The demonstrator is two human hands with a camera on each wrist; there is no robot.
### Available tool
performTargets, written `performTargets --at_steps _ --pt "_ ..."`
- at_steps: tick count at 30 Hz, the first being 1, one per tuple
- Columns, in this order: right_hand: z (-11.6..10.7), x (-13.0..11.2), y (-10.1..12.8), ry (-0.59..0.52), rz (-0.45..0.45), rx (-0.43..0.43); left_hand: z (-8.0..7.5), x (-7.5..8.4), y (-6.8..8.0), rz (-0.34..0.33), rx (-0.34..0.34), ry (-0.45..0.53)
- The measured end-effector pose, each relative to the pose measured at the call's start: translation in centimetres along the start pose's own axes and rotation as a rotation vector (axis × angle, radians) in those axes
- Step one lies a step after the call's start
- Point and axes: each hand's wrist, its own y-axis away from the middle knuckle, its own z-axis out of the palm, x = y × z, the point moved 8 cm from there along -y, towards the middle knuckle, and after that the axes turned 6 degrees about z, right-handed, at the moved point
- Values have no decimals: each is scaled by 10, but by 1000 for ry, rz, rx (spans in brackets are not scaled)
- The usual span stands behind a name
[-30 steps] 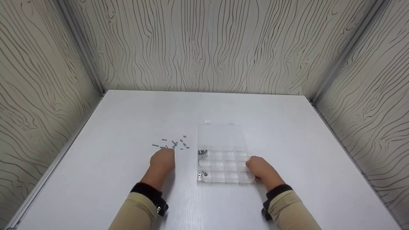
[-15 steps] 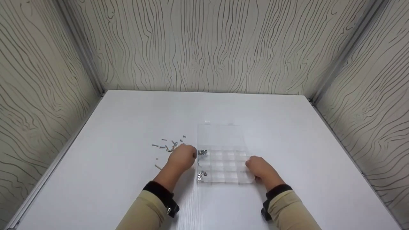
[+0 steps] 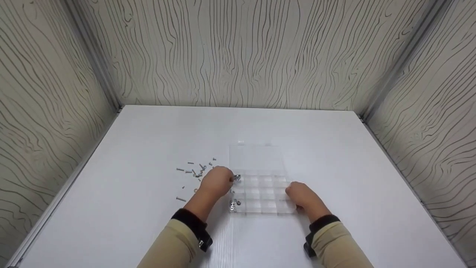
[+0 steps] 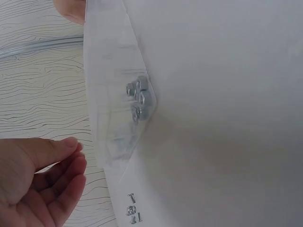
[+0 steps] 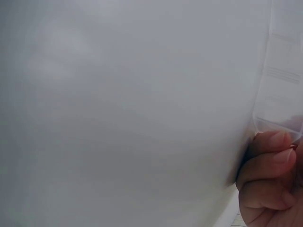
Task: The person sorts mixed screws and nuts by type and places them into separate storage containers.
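A clear plastic compartment box (image 3: 268, 194) lies on the white table, its lid (image 3: 256, 158) folded back flat. My right hand (image 3: 304, 194) grips the box's right edge, fingers curled at its corner in the right wrist view. Over the back-left compartment is my left hand (image 3: 216, 182), thumb and index fingertips together and other fingers curled; no object shows between them in the left wrist view. Small metal hardware (image 3: 237, 177) sits in that compartment. Nuts (image 4: 143, 98) fill part of the front-left one. Several loose screws (image 3: 189, 172) lie left of the box, partly behind the left hand.
Wood-grain patterned panels (image 3: 238, 52) enclose the white table (image 3: 148, 137) at the back and both sides. One longer screw (image 3: 181, 199) lies nearer the front, beside the left forearm.
My left hand has moved right from the loose screws to the box's back-left compartment, uncovering screws on the table. My right hand keeps its grip on the box edge.
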Motion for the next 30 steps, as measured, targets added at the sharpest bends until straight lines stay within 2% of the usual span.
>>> performTargets --at_steps 4,8,13,18,24,30 --pt "0 -1 0 8 -11 -2 -3 -9 1 -37 -6 15" --pt "-1 -3 2 43 -33 -4 -8 -24 4 -100 -14 11" --pt "-1 -7 3 76 -57 -7 -16 -48 11 -182 -29 -44" --pt "-1 -6 2 84 -63 1 -20 -70 20 -218 -36 -109" --pt "-1 -3 1 48 -41 -8 -9 -85 28 -218 -89 -130" --pt "0 -3 2 35 -32 -13 -1 -87 30 -186 -97 -165"
